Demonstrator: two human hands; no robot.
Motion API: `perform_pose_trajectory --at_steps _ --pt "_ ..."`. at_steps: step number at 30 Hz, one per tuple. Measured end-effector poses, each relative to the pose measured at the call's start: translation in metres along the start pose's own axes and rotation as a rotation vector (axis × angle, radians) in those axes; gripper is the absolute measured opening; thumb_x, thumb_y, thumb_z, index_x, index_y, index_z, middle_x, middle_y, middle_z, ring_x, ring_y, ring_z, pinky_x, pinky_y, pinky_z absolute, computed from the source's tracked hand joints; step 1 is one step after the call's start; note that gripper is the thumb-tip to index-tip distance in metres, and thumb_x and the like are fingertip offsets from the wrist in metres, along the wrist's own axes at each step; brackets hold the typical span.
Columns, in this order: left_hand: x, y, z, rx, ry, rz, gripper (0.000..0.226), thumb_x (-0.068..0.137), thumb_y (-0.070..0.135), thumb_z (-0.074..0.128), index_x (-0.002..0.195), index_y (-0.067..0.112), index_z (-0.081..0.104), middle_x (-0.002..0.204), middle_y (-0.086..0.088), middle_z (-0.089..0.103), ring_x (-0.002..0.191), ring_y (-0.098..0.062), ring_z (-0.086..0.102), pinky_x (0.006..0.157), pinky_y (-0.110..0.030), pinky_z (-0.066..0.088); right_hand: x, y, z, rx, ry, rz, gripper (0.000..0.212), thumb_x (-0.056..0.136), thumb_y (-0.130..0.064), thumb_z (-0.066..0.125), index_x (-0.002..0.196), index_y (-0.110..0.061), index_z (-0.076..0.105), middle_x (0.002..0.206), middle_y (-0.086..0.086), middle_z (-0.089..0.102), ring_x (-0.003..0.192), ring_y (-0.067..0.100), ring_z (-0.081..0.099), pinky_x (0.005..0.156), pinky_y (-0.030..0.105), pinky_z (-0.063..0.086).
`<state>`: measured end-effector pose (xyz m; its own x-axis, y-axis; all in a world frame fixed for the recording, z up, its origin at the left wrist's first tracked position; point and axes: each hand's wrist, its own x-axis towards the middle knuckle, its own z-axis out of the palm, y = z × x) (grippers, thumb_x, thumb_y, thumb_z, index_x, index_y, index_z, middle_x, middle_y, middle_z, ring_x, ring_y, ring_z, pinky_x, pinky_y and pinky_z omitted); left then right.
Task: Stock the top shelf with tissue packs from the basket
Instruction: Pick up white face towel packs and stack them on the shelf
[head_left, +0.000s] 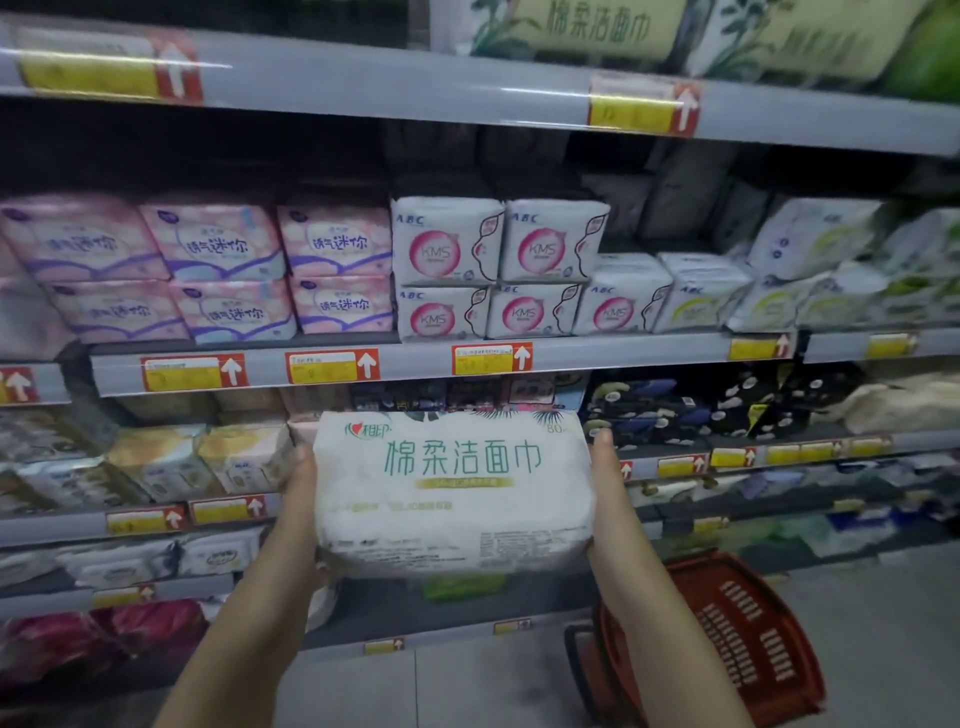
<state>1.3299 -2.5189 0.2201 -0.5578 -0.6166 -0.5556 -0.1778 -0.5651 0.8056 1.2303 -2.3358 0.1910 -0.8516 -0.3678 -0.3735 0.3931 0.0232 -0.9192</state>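
A white tissue pack (454, 488) with green lettering is held up in front of the lower shelves. My left hand (301, 488) grips its left end and my right hand (605, 478) grips its right end. The top shelf (415, 88) runs across the upper frame, with matching green-lettered tissue packs (597, 26) lying on it at the right. Its left part looks dark and bare. The red basket (737, 629) sits on the floor at the lower right, partly behind my right forearm; its inside is hidden.
Pink and white pad packs (332, 265) fill the shelf under the top one. Lower shelves (156, 519) carry more packets and yellow price tags. Grey floor tiles (467, 686) lie below the shelving.
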Motion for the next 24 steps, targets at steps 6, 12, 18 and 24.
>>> perform_pose_trajectory --at_steps 6,12,18,24 --pt "-0.028 -0.011 0.043 0.107 -0.155 0.164 0.056 0.090 0.066 0.026 0.100 0.027 0.065 0.087 -0.001 0.076 0.090 -0.024 0.070 0.088 -0.046 0.052 0.005 -0.040 -0.051 -0.065 -0.015 0.040 0.084 0.081 -0.074 0.030 0.146 -0.020 0.036 0.149 0.007 0.040 0.138 0.025 0.036 0.115 0.044 0.025" --pt "-0.054 -0.032 0.116 0.050 -0.211 0.155 0.047 0.098 0.052 0.032 0.120 0.020 0.059 0.116 -0.010 0.067 0.105 -0.030 0.062 0.100 -0.049 0.042 0.005 -0.063 -0.124 -0.048 0.025 -0.021 0.122 0.027 -0.099 0.048 0.131 -0.035 0.050 0.145 -0.002 0.046 0.133 0.019 0.042 0.114 0.041 0.029" --pt "-0.066 -0.055 0.164 -0.052 -0.286 0.182 0.045 0.087 0.048 0.047 0.122 0.022 0.059 0.120 -0.007 0.068 0.110 -0.030 0.063 0.098 -0.051 0.044 0.005 -0.089 -0.184 -0.132 -0.054 -0.052 0.095 0.065 -0.088 0.033 0.144 -0.035 0.035 0.150 -0.005 0.038 0.138 0.019 0.035 0.116 0.042 0.023" --pt "-0.076 -0.067 0.193 -0.035 -0.372 0.257 0.060 0.071 0.050 0.064 0.124 0.023 0.059 0.113 -0.005 0.072 0.106 -0.029 0.067 0.089 -0.051 0.047 0.004 -0.113 -0.231 -0.163 -0.092 -0.151 0.081 0.073 -0.076 0.023 0.147 -0.043 0.019 0.142 -0.027 0.023 0.143 0.009 0.018 0.116 0.038 0.012"
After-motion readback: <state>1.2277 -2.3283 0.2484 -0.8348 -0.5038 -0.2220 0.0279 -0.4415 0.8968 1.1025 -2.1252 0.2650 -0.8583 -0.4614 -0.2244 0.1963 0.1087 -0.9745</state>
